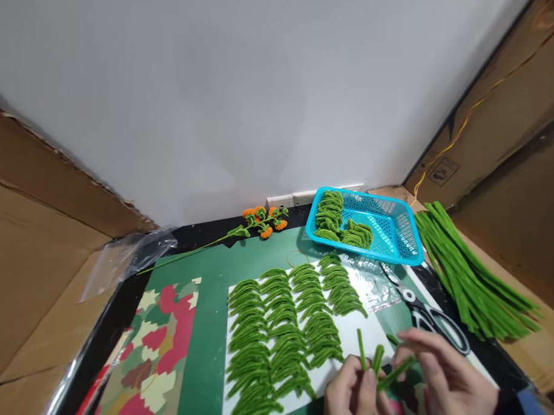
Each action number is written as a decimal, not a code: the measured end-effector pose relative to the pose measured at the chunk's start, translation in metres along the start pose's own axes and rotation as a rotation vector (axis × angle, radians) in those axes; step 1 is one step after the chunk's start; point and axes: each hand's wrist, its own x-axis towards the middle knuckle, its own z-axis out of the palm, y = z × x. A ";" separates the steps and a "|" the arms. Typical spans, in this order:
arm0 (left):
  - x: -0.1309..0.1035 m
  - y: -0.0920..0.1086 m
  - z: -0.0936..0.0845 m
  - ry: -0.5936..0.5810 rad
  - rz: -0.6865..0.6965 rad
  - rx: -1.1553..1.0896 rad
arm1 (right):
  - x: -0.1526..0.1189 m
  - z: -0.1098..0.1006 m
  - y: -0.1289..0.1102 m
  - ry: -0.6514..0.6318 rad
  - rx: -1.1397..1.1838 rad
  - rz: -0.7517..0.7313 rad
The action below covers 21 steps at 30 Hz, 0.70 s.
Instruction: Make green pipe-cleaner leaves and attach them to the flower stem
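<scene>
Short pieces of green pipe cleaner (361,349) stick up between the thumb and fingers of my left hand (354,395), which is closed on them at the bottom of the view. Close by on its right, my right hand (455,380) pinches a green pipe cleaner (396,374) that runs toward the left hand. Beside them on a white sheet (354,331) lie columns of bent green leaf shapes (286,329). Black-and-white scissors (419,309) rest just beyond my right hand. The lower parts of the held pieces are hidden by my fingers.
A blue basket (366,254) holds more green leaf shapes (331,212). Long green pipe cleaners (470,272) lie bundled at right. An orange flower stem (240,231) lies by the wall. A patterned sheet (154,354) covers the green mat's (209,338) left. Cardboard (501,149) flanks both sides.
</scene>
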 end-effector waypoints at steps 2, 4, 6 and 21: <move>0.003 0.003 0.001 -0.025 0.034 -0.017 | -0.007 -0.003 0.009 -0.062 0.018 0.032; 0.006 0.001 0.001 -0.041 0.080 -0.027 | -0.013 -0.007 0.020 -0.125 0.046 0.079; 0.009 -0.003 0.000 -0.097 0.128 -0.026 | -0.019 -0.012 0.030 -0.124 0.096 0.096; -0.007 0.020 0.012 -0.244 0.155 0.212 | -0.015 -0.026 0.037 -0.074 0.118 -0.013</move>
